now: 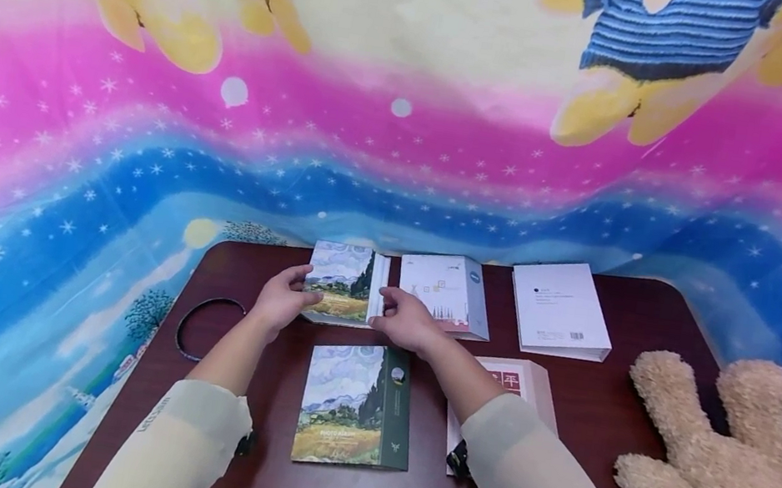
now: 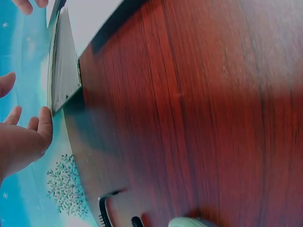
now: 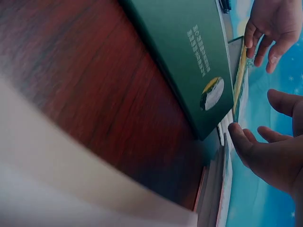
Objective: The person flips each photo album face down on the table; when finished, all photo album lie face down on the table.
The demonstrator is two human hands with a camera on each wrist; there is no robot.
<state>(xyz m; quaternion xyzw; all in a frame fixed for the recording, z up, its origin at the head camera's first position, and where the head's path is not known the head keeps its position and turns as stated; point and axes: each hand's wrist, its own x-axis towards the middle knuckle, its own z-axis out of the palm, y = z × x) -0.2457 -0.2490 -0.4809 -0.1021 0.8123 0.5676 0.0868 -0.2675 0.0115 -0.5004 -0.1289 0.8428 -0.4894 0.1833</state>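
A photo album with a painted landscape cover (image 1: 343, 279) lies near the back of the table, pale layers along its right side. My left hand (image 1: 282, 299) is at its left edge, thumb over the cover; in the left wrist view the fingertips touch a corner of the album (image 2: 64, 61). On the other side, my right hand (image 1: 408, 321) touches the right edge with loosely bent fingers. Closer to me lies a second album with the same painting (image 1: 342, 405); its green spine (image 3: 189, 61) fills much of the right wrist view.
A white illustrated album (image 1: 438, 285) and a plain white one (image 1: 559, 311) lie along the back. Another with red squares (image 1: 540, 384) is partly behind my right arm. A dark thin hoop (image 1: 179, 326) lies left, a plush bear (image 1: 736, 473) right. Patterned cloth (image 1: 402, 170) hangs behind.
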